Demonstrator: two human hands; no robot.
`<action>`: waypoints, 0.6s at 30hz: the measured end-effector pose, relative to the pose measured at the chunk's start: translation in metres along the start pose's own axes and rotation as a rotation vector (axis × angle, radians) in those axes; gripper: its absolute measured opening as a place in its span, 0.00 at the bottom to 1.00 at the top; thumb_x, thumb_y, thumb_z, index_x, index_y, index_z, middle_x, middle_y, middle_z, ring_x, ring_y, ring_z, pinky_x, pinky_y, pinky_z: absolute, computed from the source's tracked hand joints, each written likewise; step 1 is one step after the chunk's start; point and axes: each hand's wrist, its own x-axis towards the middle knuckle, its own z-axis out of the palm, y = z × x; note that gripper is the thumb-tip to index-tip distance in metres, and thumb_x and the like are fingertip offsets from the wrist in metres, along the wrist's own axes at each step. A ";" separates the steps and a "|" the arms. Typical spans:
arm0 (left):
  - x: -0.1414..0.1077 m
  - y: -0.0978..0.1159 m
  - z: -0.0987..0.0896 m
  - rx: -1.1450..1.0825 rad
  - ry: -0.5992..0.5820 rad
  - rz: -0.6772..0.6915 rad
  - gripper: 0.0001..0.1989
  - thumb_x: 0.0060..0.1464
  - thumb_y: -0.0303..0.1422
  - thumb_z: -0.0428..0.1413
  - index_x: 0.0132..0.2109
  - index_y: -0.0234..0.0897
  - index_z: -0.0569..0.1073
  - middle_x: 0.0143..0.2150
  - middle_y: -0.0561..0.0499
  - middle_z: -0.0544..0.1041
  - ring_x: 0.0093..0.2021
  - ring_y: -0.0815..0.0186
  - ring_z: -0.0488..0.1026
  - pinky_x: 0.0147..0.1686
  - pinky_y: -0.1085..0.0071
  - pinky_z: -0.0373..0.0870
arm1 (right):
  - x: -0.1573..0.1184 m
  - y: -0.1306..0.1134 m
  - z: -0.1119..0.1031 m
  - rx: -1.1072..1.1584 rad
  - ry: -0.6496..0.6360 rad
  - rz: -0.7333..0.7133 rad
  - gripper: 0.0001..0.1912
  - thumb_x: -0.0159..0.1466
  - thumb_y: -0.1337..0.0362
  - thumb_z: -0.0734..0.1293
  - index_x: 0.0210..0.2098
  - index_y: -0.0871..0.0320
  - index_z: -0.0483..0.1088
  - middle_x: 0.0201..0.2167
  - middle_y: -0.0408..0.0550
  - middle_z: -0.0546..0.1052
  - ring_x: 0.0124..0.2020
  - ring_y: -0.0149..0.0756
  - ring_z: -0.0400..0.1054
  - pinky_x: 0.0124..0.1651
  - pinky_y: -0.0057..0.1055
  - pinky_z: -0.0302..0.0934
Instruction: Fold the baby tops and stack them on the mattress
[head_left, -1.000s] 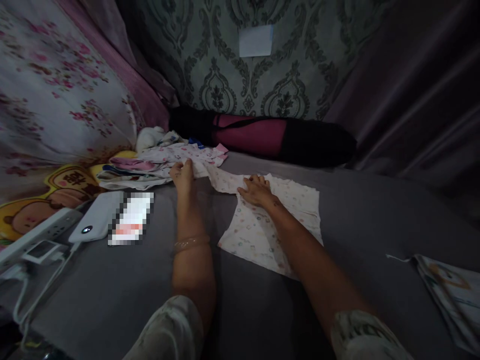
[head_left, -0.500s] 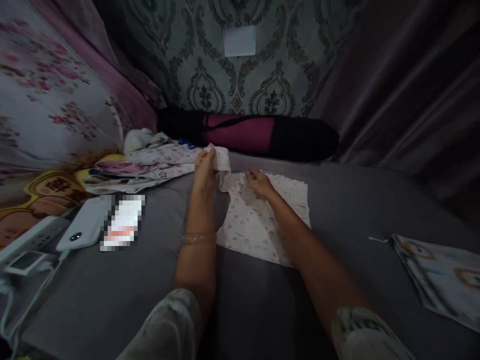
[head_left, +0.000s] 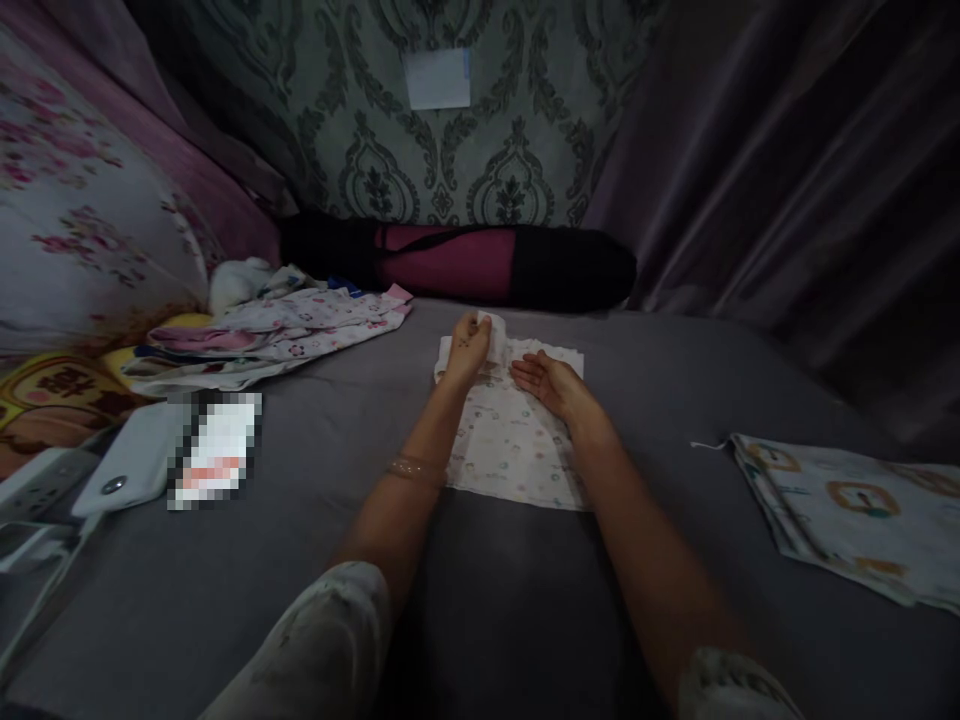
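Note:
A small white printed garment [head_left: 517, 455], apparently a baby's top, lies flat on the grey bed sheet [head_left: 315, 520]. At its far left part, my left hand [head_left: 471, 348] is closed on a raised white piece of it that looks like a sleeve. My right hand [head_left: 553, 382] rests over the upper right of the cloth, fingers stretched out toward the left, with nothing in them. Just how the raised piece folds is partly hidden behind the left fingers.
Several printed clothes [head_left: 300, 325] are piled at left. Nearer stand a white power bank [head_left: 131, 455], a power strip [head_left: 45, 480] and a blurred-out flat item [head_left: 217, 450]. A folded patterned cloth [head_left: 855, 510] lies right; a black-and-magenta long bag [head_left: 450, 265] runs along the wall.
My left hand has brought the sleeve-like piece rightward, in over the garment. My right hand's fingers have straightened. The view has turned slightly to the right.

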 end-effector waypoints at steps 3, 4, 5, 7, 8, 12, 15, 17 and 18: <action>-0.014 0.001 0.016 0.087 -0.131 0.020 0.06 0.62 0.33 0.53 0.37 0.35 0.70 0.28 0.53 0.70 0.30 0.69 0.70 0.31 0.75 0.64 | 0.002 0.000 0.004 0.053 -0.017 0.027 0.17 0.73 0.55 0.52 0.42 0.58 0.67 0.34 0.51 0.76 0.38 0.38 0.74 0.43 0.35 0.72; -0.018 0.000 0.020 0.096 -0.192 0.020 0.07 0.62 0.34 0.53 0.40 0.35 0.71 0.31 0.51 0.73 0.32 0.68 0.71 0.33 0.74 0.66 | 0.002 -0.001 0.005 0.070 -0.028 0.031 0.19 0.72 0.53 0.51 0.42 0.57 0.67 0.33 0.51 0.75 0.37 0.39 0.74 0.42 0.36 0.72; -0.020 0.000 0.023 0.101 -0.245 0.019 0.10 0.62 0.36 0.52 0.42 0.34 0.72 0.34 0.49 0.76 0.35 0.66 0.73 0.36 0.73 0.67 | 0.002 -0.002 0.006 0.085 -0.043 0.034 0.20 0.72 0.52 0.51 0.41 0.57 0.67 0.32 0.50 0.75 0.36 0.39 0.73 0.41 0.37 0.72; -0.019 -0.003 0.022 0.119 -0.310 0.025 0.15 0.64 0.41 0.50 0.46 0.34 0.72 0.41 0.45 0.78 0.41 0.63 0.75 0.41 0.70 0.69 | 0.003 -0.004 0.006 0.100 -0.074 0.043 0.22 0.72 0.51 0.50 0.40 0.58 0.68 0.31 0.50 0.75 0.35 0.39 0.73 0.40 0.36 0.72; -0.017 -0.005 0.020 0.138 -0.313 0.032 0.17 0.64 0.42 0.48 0.47 0.34 0.73 0.44 0.43 0.78 0.44 0.62 0.75 0.43 0.69 0.69 | 0.004 -0.005 0.006 0.103 -0.077 0.049 0.22 0.72 0.51 0.51 0.39 0.58 0.68 0.30 0.50 0.75 0.34 0.38 0.73 0.40 0.35 0.72; 0.005 -0.014 -0.004 0.253 -0.181 0.036 0.18 0.66 0.40 0.43 0.51 0.34 0.72 0.49 0.42 0.78 0.49 0.61 0.74 0.48 0.66 0.69 | 0.010 -0.006 0.002 0.118 -0.008 0.052 0.14 0.70 0.55 0.58 0.38 0.56 0.69 0.29 0.47 0.76 0.33 0.36 0.72 0.43 0.34 0.71; 0.021 -0.023 -0.026 0.319 -0.067 -0.006 0.18 0.63 0.31 0.44 0.55 0.33 0.70 0.49 0.41 0.78 0.49 0.62 0.75 0.48 0.67 0.70 | 0.014 -0.006 0.000 0.136 0.022 0.038 0.08 0.68 0.59 0.62 0.38 0.56 0.69 0.29 0.46 0.76 0.35 0.35 0.73 0.46 0.35 0.70; 0.028 -0.029 -0.038 0.379 -0.039 -0.040 0.21 0.59 0.26 0.45 0.57 0.32 0.69 0.50 0.41 0.78 0.48 0.61 0.75 0.47 0.66 0.71 | 0.014 -0.007 -0.001 0.158 0.017 0.055 0.09 0.67 0.58 0.62 0.38 0.57 0.70 0.30 0.48 0.76 0.37 0.37 0.73 0.47 0.36 0.69; 0.031 -0.033 -0.043 0.415 -0.044 -0.053 0.23 0.56 0.24 0.46 0.58 0.32 0.69 0.51 0.41 0.78 0.48 0.60 0.75 0.47 0.65 0.71 | 0.014 -0.008 -0.002 0.178 0.016 0.066 0.11 0.67 0.56 0.61 0.39 0.57 0.70 0.30 0.48 0.76 0.38 0.38 0.74 0.48 0.38 0.69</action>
